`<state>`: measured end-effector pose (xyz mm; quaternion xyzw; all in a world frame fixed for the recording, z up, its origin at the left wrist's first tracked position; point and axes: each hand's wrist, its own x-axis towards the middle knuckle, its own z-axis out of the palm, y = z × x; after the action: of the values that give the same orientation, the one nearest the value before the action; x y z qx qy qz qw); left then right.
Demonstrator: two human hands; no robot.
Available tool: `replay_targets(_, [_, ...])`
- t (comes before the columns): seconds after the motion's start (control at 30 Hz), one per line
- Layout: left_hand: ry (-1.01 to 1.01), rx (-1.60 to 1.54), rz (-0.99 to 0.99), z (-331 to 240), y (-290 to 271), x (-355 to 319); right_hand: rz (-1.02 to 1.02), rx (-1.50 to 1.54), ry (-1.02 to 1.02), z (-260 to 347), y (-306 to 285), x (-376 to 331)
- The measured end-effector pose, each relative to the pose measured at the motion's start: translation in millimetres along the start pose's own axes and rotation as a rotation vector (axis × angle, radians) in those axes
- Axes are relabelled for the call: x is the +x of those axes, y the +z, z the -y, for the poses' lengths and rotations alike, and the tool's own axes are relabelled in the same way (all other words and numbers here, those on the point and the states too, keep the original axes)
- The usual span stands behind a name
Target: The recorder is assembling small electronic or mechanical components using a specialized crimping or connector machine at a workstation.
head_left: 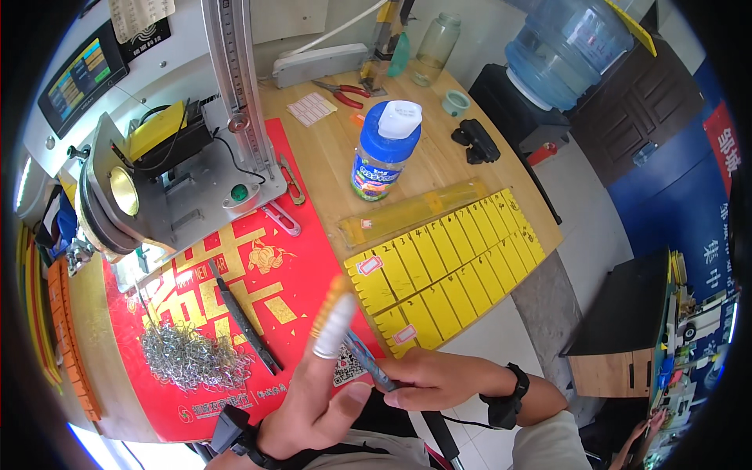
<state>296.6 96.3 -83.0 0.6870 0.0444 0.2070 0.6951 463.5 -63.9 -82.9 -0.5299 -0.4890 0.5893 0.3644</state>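
My left hand [317, 407] is raised over the red mat's near right part, fingers stretched upward and thumb apart. A white wrap [335, 329] covers one finger; a ribbed yellow cover beside it is blurred. Close on its right, my right hand [439, 380] is closed around a slim blue-patterned tool [362, 352] that slants up and left; its tip is hidden behind the left hand. Beyond both hands lies a yellow board [439, 266] ruled into marked strips, with red-framed white labels on its left end. A slim black tool [243, 317] rests on the red mat [290, 251].
A heap of thin metal wire bits [192, 356] lies on the mat's left. Behind it stands a machine with a metal column [235, 94]. A blue-lidded jar [380, 157], red-handled pliers [342, 94] and a black clip-like object [475, 141] stand or lie on the wooden table [313, 164].
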Motion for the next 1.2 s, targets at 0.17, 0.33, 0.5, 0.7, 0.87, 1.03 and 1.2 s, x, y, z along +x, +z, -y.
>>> replay_targets(0.17, [0.057, 0.472, -0.019, 18, -4, 2, -0.424, 0.006, -0.118, 6, -33, -13])
replay_targets(0.33, [0.076, 0.886, 0.232, 43, 14, 10, -0.735, -0.298, -0.243, -4, -75, 33])
replay_targets(0.5, [0.093, 0.907, 0.245, 44, 13, 12, -0.781, -0.34, -0.261, -32, -86, 57])
replay_targets(0.7, [0.058, 0.917, 0.25, 47, 17, 16, -0.752, -0.266, -0.232, -30, -85, 56])
replay_targets(0.87, [0.066, 0.884, 0.248, 49, 20, 21, -0.722, -0.345, -0.258, -29, -87, 55])
replay_targets(1.03, [0.068, 0.872, 0.245, 48, 19, 20, -0.678, -0.37, -0.176, -24, -86, 54])
replay_targets(1.2, [0.079, 0.88, 0.233, 47, 20, 19, -0.713, -0.377, -0.2, -31, -86, 59])
